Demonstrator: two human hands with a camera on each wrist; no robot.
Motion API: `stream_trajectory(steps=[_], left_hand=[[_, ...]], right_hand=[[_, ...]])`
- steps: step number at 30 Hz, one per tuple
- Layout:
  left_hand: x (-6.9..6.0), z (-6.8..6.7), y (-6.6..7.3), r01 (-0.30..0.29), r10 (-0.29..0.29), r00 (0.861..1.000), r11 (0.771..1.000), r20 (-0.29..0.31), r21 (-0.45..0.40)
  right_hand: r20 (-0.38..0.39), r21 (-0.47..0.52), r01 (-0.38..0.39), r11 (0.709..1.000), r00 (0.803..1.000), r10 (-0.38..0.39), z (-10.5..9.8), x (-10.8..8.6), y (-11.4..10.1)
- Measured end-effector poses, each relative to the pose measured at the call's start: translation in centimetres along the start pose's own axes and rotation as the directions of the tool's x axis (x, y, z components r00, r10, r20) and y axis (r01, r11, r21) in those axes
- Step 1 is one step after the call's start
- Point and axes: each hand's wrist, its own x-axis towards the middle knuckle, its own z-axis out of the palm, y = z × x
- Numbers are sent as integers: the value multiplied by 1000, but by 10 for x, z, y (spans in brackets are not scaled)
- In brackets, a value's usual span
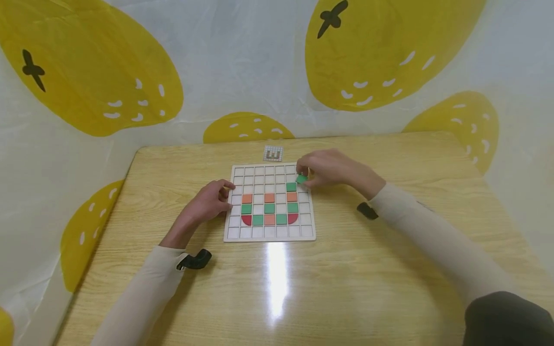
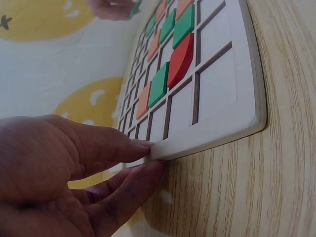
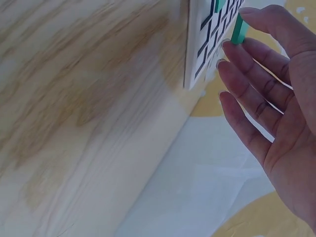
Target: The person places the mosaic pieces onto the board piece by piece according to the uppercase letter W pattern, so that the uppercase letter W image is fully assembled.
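A pale square grid board [image 1: 270, 239] lies on the table. Its cells hold flat square tiles in green and orange, and two red tiles [image 1: 293, 219] with one rounded corner each. At the board's far right, my right hand [image 1: 322, 167] pinches a green tile [image 1: 301, 179] between thumb and fingertip. That tile is tilted, and the right wrist view shows it edge-on [image 3: 239, 29]. My left hand [image 1: 211, 201] holds the board's left edge, thumb and finger on the rim [image 2: 192, 147].
Just beyond the board is a small pattern card [image 1: 273, 153] with a dark E-like figure on a grid. The wooden table [image 1: 368, 278] meets a white sheet [image 1: 242, 57] with yellow prints at the back and sides. Black straps [image 1: 196, 259] hang at the wrists.
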Motion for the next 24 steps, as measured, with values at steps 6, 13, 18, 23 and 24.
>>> stream_trajectory(steps=[6, 13, 18, 23, 24], left_hand=[[0, -1, 1, 14, -14, 1000, 1000, 3, -4], [1, -1, 0, 11, -11, 1000, 1000, 2, -1], [0, -2, 1, 4, -4, 1000, 1000, -1, -2], [0, -2, 1, -1, 1, 1000, 1000, -1, -1], [-1, -2, 1, -2, 2, 1000, 1000, -1, -1]], right_hand=[[-14, 3, 60, 998, 998, -60, -2, 10, -6], [-15, -9, 101, 995, 995, -101, 0, 23, -13], [6, 8, 121, 993, 993, -121, 1, 34, -20], [31, 0, 141, 990, 990, -140, 2, 44, -27], [35, -3, 142, 990, 989, -142, 3, 46, -28]])
